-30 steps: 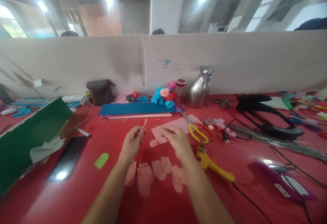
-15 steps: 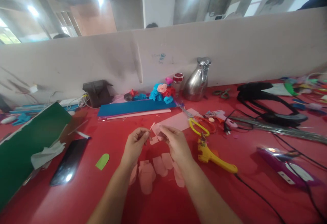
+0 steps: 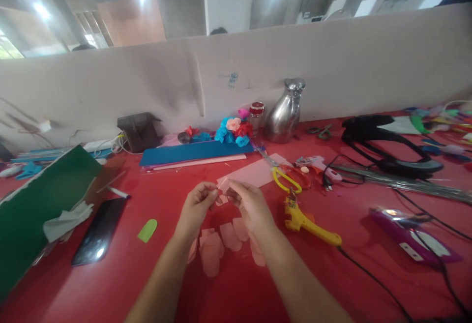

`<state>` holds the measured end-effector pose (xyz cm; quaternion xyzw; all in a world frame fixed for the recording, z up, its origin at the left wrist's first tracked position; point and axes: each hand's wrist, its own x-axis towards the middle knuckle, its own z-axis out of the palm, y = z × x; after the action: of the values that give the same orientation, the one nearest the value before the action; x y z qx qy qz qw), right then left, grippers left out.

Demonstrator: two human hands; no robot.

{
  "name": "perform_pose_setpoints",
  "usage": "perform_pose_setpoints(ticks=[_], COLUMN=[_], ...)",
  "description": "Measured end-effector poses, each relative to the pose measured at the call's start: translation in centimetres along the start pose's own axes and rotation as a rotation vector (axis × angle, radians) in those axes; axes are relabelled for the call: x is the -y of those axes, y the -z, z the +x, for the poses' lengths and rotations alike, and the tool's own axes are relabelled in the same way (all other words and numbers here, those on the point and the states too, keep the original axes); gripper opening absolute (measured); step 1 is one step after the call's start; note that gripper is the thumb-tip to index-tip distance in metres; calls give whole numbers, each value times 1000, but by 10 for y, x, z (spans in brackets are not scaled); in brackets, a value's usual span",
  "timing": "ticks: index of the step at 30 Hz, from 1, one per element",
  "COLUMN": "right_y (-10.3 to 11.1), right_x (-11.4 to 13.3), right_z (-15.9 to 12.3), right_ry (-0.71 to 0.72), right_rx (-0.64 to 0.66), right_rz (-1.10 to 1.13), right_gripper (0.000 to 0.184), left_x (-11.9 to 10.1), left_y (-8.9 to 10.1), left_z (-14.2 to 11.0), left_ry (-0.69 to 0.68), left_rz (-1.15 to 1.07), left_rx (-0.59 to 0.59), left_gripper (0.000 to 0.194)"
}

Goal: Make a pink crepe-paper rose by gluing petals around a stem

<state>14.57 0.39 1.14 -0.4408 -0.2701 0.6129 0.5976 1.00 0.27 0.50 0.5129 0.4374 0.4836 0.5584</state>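
My left hand (image 3: 199,206) is closed in a pinch on a thin pale stick, small and partly hidden by the fingers. Close beside it, my right hand (image 3: 252,205) pinches a pink paper petal (image 3: 224,185), which meets the stick between the two hands. Below them on the red table lie several cut pink paper petals (image 3: 211,256), some overlapping and some partly covered by my wrists. Another small pink piece (image 3: 221,200) shows just under my fingertips. Behind the hands is a larger pink paper sheet (image 3: 249,173).
To the right are yellow-handled scissors (image 3: 285,180), a yellow glue gun (image 3: 313,227) with a cord, and a purple device (image 3: 409,237). A phone (image 3: 99,232), a green paper shape (image 3: 147,230) and a green board (image 3: 44,210) lie left. Paper flowers (image 3: 234,131) and a metal jug (image 3: 283,116) stand behind.
The stick and the pink petal have come together between my fingertips. Both hands stay in nearly the same place, and the view has shifted slightly.
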Motion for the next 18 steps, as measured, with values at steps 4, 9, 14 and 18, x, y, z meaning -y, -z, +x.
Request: perform_pose_setpoints(ticks=[4, 9, 14, 18], right_y=[0, 0, 0, 1], right_x=[0, 1, 0, -2], right_z=[0, 0, 0, 1], right_ry=[-18, -20, -27, -14], right_rx=[-12, -6, -7, 0], right_rz=[21, 39, 41, 53], right_gripper=[20, 19, 19, 17], left_x=[0, 0, -2, -4], left_y=[0, 0, -1, -2], left_z=[1, 1, 0, -1], left_ry=[33, 77, 92, 98], left_rz=[-44, -87, -120, -142], left_rx=[20, 36, 43, 30], left_gripper=[23, 23, 24, 24])
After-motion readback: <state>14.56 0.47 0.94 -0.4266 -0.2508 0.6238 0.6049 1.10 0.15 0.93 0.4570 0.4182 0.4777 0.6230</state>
